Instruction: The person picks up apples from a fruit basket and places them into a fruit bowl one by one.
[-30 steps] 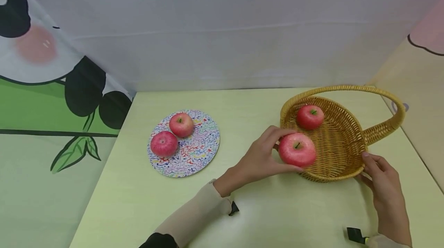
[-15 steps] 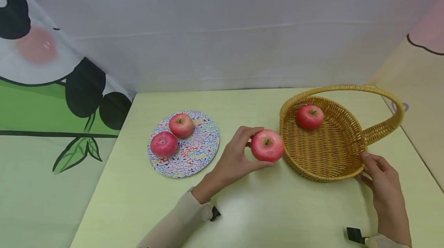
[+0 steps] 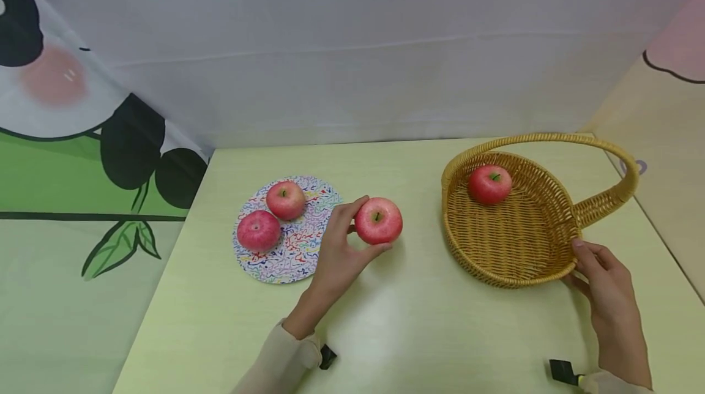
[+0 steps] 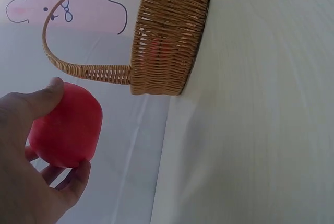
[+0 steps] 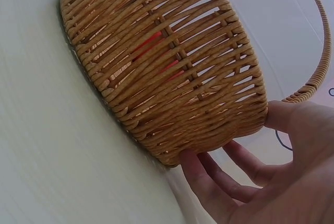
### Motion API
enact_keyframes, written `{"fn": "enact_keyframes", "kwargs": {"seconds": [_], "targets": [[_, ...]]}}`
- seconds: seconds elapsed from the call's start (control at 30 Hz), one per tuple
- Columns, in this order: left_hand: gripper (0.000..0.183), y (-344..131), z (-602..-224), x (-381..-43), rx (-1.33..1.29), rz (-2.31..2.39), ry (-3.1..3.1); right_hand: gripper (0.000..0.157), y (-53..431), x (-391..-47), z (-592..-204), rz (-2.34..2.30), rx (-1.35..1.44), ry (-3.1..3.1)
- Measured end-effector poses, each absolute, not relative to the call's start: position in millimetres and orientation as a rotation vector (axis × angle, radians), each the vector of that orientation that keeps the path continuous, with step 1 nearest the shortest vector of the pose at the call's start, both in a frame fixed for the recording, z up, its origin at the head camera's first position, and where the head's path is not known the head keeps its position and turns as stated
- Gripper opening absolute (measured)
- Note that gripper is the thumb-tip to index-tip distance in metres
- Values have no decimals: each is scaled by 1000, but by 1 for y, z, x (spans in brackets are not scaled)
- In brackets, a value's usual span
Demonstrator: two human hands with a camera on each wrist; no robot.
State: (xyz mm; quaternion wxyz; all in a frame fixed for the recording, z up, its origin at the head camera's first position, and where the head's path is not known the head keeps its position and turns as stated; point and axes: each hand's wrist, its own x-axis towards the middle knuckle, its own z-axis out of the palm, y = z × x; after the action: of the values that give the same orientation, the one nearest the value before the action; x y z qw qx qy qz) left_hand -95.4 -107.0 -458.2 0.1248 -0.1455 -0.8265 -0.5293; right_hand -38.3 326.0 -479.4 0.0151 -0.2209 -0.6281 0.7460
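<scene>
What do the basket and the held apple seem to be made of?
Basket: wicker-like strands, natural or synthetic, slightly glossy; interlaced weave with gaps shows it. Held apple: possibly real fruit, possibly plastic or foam; smooth red skin with soft sheen and a stem fits either.

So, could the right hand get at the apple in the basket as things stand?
Probably yes, if the right hand lets go: it holds the edge of the basket, but in the head view nothing covers the apple inside.
</scene>
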Motion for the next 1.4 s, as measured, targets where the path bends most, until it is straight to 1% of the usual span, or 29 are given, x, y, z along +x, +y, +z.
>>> {"fn": "enact_keyframes", "kwargs": {"seconds": [0.3,0.6,0.8,1.17,1.4], "targets": [[85,-122,-473,-93,-151,-1494,-2383,11,328,-39,-481,2327,-692,-1949],[83,-138,-485,-103,108,-1501,-2333,11,326,-39,-480,2333,-705,-1946],[82,-148,-494,-108,176,-1511,-2284,12,326,-40,-480,2332,-700,-1950],[87,-160,-501,-111,287,-1525,-2308,10,327,-39,-482,2331,-691,-1950],[88,-162,-506,-113,312,-1527,-2323,9,327,-40,-481,2338,-698,-1937]]}}
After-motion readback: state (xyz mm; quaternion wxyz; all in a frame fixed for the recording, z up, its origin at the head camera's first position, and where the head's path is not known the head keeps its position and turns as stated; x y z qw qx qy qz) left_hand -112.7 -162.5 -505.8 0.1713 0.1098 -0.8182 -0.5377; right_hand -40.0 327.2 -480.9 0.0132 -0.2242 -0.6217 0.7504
